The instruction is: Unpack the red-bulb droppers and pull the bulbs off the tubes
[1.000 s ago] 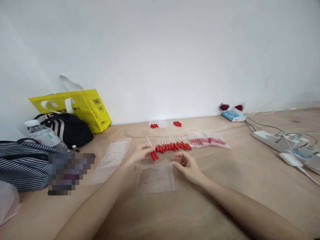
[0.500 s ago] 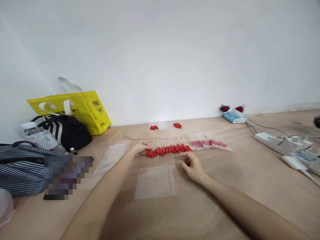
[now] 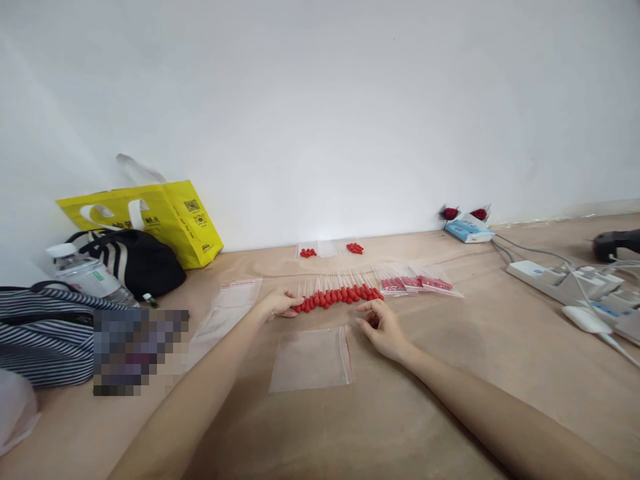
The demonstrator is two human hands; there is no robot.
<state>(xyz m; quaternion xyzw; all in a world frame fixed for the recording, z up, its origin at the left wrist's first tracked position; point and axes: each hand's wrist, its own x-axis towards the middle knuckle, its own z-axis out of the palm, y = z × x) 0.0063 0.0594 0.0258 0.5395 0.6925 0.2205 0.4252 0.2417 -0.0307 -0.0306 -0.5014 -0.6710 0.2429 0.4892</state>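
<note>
A row of thin pale sticks with red oval heads (image 3: 340, 295) lies side by side on the brown table, heads toward me. At the row's left end, my left hand (image 3: 279, 304) has finger and thumb closed around the outermost red head. My right hand (image 3: 384, 329) rests just below the right end, fingers curved and apart from the thumb, holding nothing. Between my hands and nearer to me lies a flat clear zip bag (image 3: 313, 360) with a red seal line. Clear bags of red-headed sticks (image 3: 417, 283) overlap to the right of the row.
Another clear bag (image 3: 235, 300) lies beside my left forearm. By the wall is a clear bag with red heads (image 3: 308, 253). Left stand a yellow bag (image 3: 195, 230), black pouch (image 3: 150, 263), bottle (image 3: 90, 277) and striped bag (image 3: 45, 340). A power strip (image 3: 565, 283) and cables lie right.
My left fingers have shifted slightly at the row's left end, and the red heads there sit closer together. My right hand has hardly moved. A black object shows more at the right edge.
</note>
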